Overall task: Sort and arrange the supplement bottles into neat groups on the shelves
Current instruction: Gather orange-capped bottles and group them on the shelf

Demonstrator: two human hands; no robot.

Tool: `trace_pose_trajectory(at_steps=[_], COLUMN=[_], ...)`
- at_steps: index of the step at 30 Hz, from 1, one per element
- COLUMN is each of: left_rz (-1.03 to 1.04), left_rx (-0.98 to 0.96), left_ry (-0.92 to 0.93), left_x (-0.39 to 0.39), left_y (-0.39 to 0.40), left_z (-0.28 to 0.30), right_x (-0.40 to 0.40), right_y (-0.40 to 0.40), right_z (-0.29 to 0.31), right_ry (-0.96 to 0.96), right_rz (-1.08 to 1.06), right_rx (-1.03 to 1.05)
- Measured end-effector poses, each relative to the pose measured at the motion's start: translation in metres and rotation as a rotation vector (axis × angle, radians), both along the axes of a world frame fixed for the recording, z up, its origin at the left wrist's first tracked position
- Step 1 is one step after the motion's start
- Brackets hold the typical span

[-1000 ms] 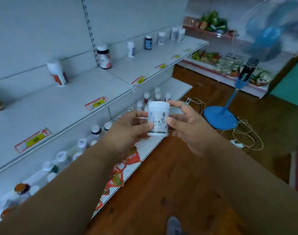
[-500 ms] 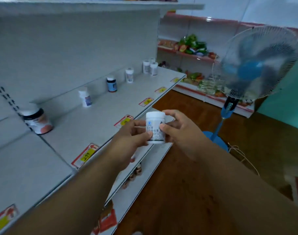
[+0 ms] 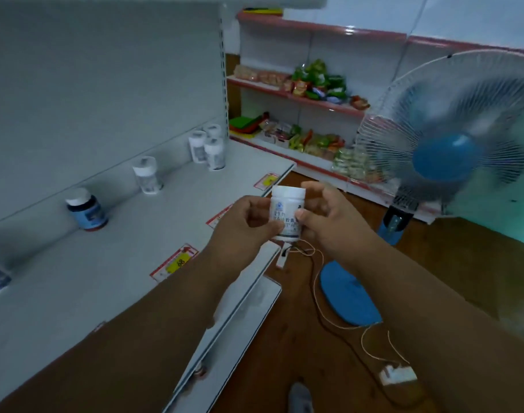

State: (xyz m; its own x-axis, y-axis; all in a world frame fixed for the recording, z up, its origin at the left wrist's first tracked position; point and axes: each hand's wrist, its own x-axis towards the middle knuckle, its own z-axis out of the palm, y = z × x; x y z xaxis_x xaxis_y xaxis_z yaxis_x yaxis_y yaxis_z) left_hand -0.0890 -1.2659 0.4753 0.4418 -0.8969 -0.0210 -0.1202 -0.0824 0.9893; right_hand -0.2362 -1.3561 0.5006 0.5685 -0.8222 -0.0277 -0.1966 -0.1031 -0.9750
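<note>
The grey shelf (image 3: 112,257) fills the left of the frame, and more of its far end shows than half a second ago, the cluster of three white bottles (image 3: 207,148) now sitting larger at upper centre; the blue pedestal fan (image 3: 445,156) has slid to the right edge, its cage cut off there and its blades blurred; the two forearms still reach up from the bottom to centre frame. The left hand (image 3: 243,225) and right hand (image 3: 329,219) both stay closed on the white supplement bottle (image 3: 287,214), held upright in mid-air just off the shelf's front edge; it has a white cap and a blue-printed label, the characters too small to read, its sides covered by thumbs and fingers; a dark blue-labelled bottle (image 3: 86,210) stands at left.
</note>
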Motion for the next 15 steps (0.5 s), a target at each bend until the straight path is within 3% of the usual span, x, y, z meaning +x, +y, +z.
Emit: trace_pose_trajectory(at_steps=[3, 9, 15], left_rz=[0.135, 0.324, 0.499], left_rx=[0.055, 0.194, 0.302], left_ry=[-0.001, -0.180, -0.319], left_x=[0.017, 0.060, 0.103], left_y=[-0.046, -0.127, -0.199], left_z=[-0.001, -0.002, -0.019], right_x=[0.029, 0.097, 0.164], right_y=[-0.065, -0.163, -0.230], right_z=[0.002, -0.004, -0.024], right_ry=[0.055, 0.148, 0.161], right_rz=[0.113, 0.290, 0.296], right_rx=[0.007, -0.083, -0.152])
